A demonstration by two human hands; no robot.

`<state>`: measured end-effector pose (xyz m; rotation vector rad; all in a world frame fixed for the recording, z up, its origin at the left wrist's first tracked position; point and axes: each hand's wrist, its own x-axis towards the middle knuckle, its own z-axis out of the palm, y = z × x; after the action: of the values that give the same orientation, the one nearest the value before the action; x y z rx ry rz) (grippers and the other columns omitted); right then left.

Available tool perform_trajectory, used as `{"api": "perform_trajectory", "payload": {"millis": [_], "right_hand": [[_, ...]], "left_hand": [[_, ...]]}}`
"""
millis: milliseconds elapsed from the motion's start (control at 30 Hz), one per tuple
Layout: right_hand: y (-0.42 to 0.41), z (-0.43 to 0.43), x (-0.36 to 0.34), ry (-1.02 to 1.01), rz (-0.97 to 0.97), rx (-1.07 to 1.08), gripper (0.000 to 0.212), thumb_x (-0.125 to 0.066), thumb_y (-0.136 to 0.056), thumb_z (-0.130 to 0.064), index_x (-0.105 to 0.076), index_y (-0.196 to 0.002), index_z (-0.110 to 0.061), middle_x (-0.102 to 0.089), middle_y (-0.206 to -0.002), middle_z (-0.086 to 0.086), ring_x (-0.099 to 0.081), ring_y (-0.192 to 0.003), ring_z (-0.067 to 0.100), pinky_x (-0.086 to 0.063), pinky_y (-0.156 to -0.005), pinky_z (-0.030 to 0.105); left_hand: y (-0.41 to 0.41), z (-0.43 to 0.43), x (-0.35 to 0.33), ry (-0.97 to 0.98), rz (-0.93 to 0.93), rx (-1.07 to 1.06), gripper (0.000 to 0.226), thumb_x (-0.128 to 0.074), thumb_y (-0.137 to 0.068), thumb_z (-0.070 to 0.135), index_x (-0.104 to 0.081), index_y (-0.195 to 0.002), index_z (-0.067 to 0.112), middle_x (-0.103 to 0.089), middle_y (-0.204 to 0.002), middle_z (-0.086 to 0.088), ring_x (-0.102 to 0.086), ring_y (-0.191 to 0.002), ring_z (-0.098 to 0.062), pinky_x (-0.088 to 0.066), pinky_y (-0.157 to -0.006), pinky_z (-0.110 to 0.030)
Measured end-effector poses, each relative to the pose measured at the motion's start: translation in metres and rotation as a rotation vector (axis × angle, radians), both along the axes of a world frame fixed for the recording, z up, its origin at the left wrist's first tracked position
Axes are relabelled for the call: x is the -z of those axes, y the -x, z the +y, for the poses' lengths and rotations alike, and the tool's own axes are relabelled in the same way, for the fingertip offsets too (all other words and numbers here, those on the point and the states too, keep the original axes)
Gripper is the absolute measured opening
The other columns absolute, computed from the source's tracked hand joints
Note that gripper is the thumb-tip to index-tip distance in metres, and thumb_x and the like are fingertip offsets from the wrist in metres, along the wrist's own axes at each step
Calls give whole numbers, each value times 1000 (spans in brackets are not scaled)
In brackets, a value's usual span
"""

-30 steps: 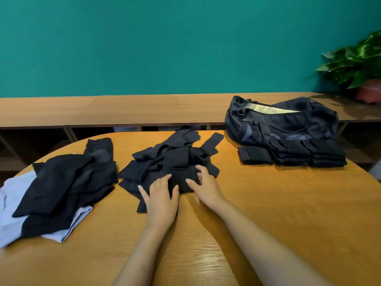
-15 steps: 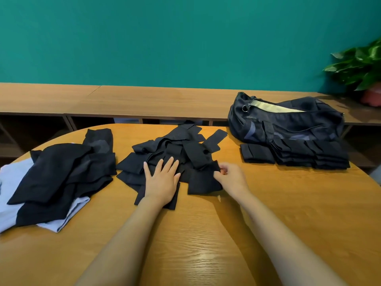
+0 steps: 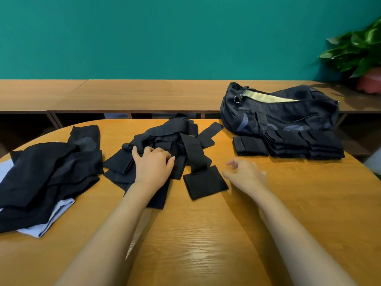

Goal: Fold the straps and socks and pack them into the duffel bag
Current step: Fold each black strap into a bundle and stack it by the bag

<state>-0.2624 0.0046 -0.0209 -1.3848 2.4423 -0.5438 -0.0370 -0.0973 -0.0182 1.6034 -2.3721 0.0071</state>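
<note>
Straps (image 3: 165, 139): loose black pile, centre of table (image 3: 206, 234) toward far edge. Left hand (image 3: 152, 165) rests on the pile's near side, fingers curled down into the fabric; cannot tell whether they pinch a strap. One folded strap (image 3: 205, 182) lies flat just nearer than the pile. Right hand (image 3: 245, 175), blurred, beside it, fingers loosely apart, holding nothing. Duffel bag (image 3: 280, 112) at far right edge, unzipped; folded stack (image 3: 288, 146) touching its front. Socks (image 3: 47, 170) heaped at left edge.
</note>
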Motion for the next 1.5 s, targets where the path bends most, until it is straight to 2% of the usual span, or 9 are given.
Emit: {"api": "perform_trajectory", "payload": {"millis": [133,333,533,800,1000,1100,1233,1367,1500], "right_hand": [[-12,-44,-11,94,-37,-51,33,-47,-97,-51,-58,-122,-33,-61,-116,-11,-46,-120,19,-31,-97,42],[-30,-120,-17,74,-76,-74,42,-35,-99,-56,-56,-122,-28,-64,-115,-3,-50,-118,26,-30,-96,45],[-38,-156,-5,162,-449,-24,35,-67,-89,-44,-61,-117,-26,-60,-115,-3,-53,-117,22,-40,-103,49],[-23,-75,-2,359,-431,-117,19,-64,-92,-10,-76,-103,-20,-68,-98,-14,-56,-90,-4,-37,-74,1],[22,5,-14,423,-558,-4,20,-65,-92,-15,-75,-99,-31,-66,-96,-27,-56,-94,-15,-43,-79,11],[35,20,-6,261,-435,-28,20,-67,-91,-20,-73,-106,-32,-66,-104,-21,-57,-97,-3,-42,-80,12],[38,37,5,-151,43,-84,38,-61,-93,-40,-54,-130,-44,-47,-138,-11,-42,-128,18,-34,-103,43],[28,64,8,-134,64,-78,49,-50,-97,-48,-38,-144,-43,-24,-158,-8,-24,-142,23,-26,-112,44],[16,96,20,1,100,-33,51,-38,-102,-47,-29,-150,-34,-25,-158,-8,-27,-140,19,-27,-113,38]], "left_hand": [[8,-23,-17,82,104,13,25,-47,-99,36,-70,-104,27,-66,-111,7,-47,-120,-21,-8,-113,-53],[33,-68,-19,-7,135,71,30,-45,-102,29,-60,-126,25,-53,-137,6,-36,-133,-19,-5,-116,-55],[53,-89,9,-114,40,115,47,-28,-106,31,-26,-152,23,-28,-157,7,-14,-148,-15,11,-115,-56],[47,-87,45,-129,-48,80,44,-21,-106,30,-34,-147,23,-33,-156,7,-22,-146,-14,13,-116,-55],[53,-87,42,-128,-107,32,45,-20,-106,29,-30,-150,21,-28,-158,6,-19,-147,-16,13,-114,-58],[53,-85,41,-140,-32,4,44,-21,-107,27,-32,-149,21,-32,-156,4,-19,-147,-16,14,-114,-58],[61,-53,27,15,323,-6,42,-30,-105,24,-40,-146,20,-38,-153,1,-21,-147,-16,13,-116,-54],[70,34,20,176,421,274,38,-34,-101,30,-57,-131,24,-49,-142,7,-33,-140,-11,12,-119,-45],[68,115,44,-44,329,548,30,-40,-99,34,-63,-117,34,-56,-128,20,-41,-131,-1,19,-117,-37]]}}
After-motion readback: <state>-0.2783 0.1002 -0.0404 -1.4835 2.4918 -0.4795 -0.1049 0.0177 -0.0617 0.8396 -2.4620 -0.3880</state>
